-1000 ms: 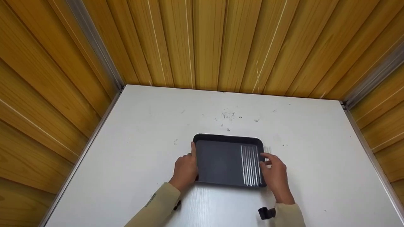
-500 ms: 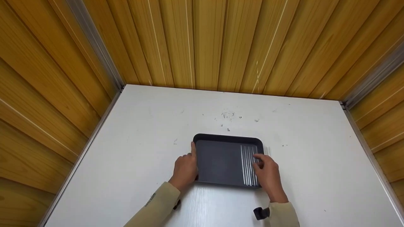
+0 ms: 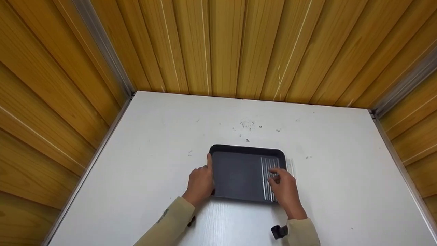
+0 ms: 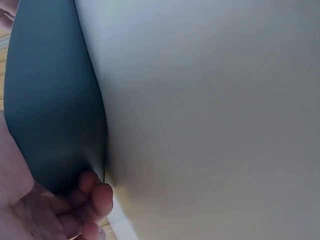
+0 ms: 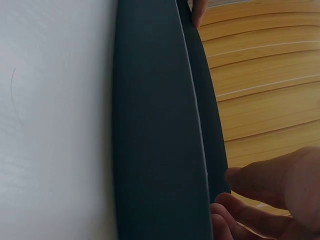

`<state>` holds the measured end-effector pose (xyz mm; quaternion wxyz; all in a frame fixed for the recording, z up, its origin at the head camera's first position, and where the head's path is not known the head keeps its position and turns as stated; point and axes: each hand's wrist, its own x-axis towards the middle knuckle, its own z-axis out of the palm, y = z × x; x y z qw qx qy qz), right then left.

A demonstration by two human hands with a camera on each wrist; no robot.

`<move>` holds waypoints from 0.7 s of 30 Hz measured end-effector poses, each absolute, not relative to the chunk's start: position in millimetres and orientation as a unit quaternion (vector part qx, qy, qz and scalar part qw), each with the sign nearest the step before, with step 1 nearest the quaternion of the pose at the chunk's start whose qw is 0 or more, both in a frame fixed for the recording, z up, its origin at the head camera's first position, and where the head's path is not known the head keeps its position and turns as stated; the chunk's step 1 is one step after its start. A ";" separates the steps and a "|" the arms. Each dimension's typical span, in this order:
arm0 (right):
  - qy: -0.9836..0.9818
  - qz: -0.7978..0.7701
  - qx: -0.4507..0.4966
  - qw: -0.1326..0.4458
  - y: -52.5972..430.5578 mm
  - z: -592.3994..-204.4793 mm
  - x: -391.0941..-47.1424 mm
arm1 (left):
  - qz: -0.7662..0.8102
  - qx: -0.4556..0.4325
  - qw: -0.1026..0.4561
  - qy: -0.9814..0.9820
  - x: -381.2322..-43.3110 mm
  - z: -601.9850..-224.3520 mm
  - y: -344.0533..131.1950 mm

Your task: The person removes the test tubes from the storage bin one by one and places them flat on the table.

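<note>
A shallow dark grey tray (image 3: pixel 235 177) with rounded corners lies on the white table; a band of bright parallel lines (image 3: pixel 266 188) runs along its right side. My left hand (image 3: pixel 200 182) holds the tray's left side, index finger stretched along the rim. In the left wrist view, fingers of that hand (image 4: pixel 70 212) curl at the tray's edge. Over the lined band is my right hand (image 3: pixel 285 188), thumb and index finger bent with a gap between them. The right wrist view shows the tray's wall (image 5: pixel 157 125) partly covering the fingertips (image 5: pixel 220 225); nothing is visible between them.
The white table (image 3: pixel 164 136) has small dark marks (image 3: pixel 247 124) beyond the tray. Yellow wood-look panels (image 3: pixel 222 48) stand at the back and both sides. A small black device (image 3: pixel 278 232) sits at the right sleeve.
My right hand has moved left, from the tray's right rim to over the lined band. The left hand and the tray have stayed in place.
</note>
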<state>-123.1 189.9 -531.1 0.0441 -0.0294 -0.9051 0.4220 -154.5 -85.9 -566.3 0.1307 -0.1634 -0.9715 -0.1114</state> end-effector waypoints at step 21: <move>-0.915 0.402 -0.008 0.036 178.1 -537.4 -124.5 | -0.161 -0.163 0.118 -0.966 -160.5 -561.2 -92.3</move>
